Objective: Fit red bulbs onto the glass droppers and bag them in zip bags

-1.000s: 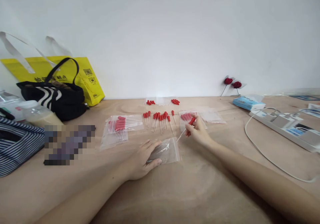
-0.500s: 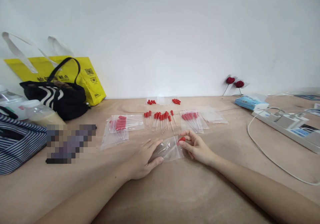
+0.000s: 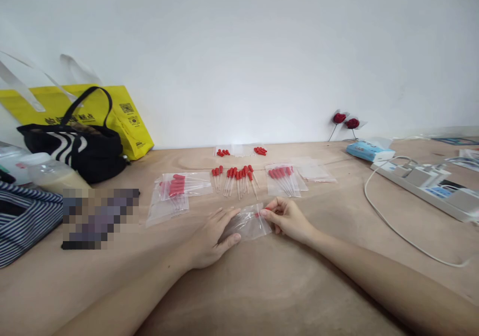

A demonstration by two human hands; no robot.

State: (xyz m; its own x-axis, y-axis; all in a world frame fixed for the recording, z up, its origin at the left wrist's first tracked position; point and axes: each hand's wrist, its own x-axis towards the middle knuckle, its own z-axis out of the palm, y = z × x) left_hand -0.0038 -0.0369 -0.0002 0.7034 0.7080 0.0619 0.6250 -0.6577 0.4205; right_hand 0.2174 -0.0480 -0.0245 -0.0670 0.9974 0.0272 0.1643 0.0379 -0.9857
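My left hand [image 3: 217, 237] lies on the left part of a small clear zip bag [image 3: 249, 227], fingers and thumb apart. At the bag's right end, my right hand [image 3: 290, 221] pinches a red-bulbed dropper [image 3: 268, 208]; its bulb is mostly behind my fingers and its stem lies inside the bag. Beyond my hands is a row of loose droppers [image 3: 238, 176] with red bulbs and clear stems. Filled bags of droppers lie to the left [image 3: 176, 186] and right [image 3: 282, 176] of that row.
Flat zip bags [image 3: 316, 171] lie at the right. Against the wall are bags of red bulbs [image 3: 261, 151]. A power strip [image 3: 422, 186] with a white cable and a blue tissue pack [image 3: 368, 151] stand right. A yellow bag [image 3: 138, 121], black bag [image 3: 97, 154] and bottle [image 3: 56, 176] stand left.
My right hand has pushed the dropper leftward into the bag, so less of its red bulb shows. My left hand stays on the bag. The whole view has shifted slightly.
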